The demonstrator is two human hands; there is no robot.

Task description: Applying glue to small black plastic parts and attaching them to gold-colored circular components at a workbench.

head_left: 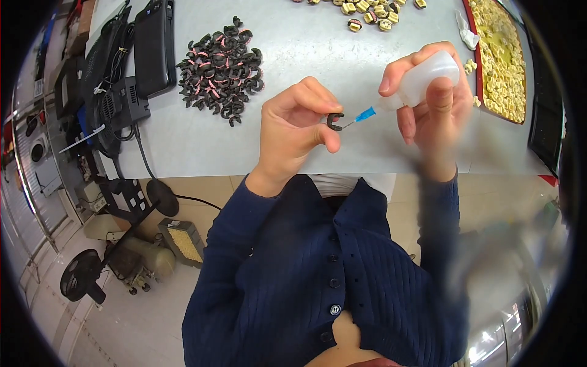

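Between the thumb and fingers of my left hand (287, 128) is a small black C-shaped piece (332, 122), held up over the table's near side. My right hand (449, 107) grips a translucent white squeeze bottle (433, 76), tilted so that it points left and down. A blue needle tip (366, 114) extends from the bottle, and its thin metal needle reaches the open side of the black piece. Whether the needle touches the piece is too small to tell. At the left on the table lies a pile of similar black curved pieces (217, 73), some with pink parts.
Several yellow-and-black small pieces (373, 13) lie at the far edge. A red-rimmed tray (476, 67) full of small yellow pieces stands at the right, a crumpled white scrap (466, 30) beside it. A black device (155, 49) and cables occupy the left; a black fan (82, 275) is below.
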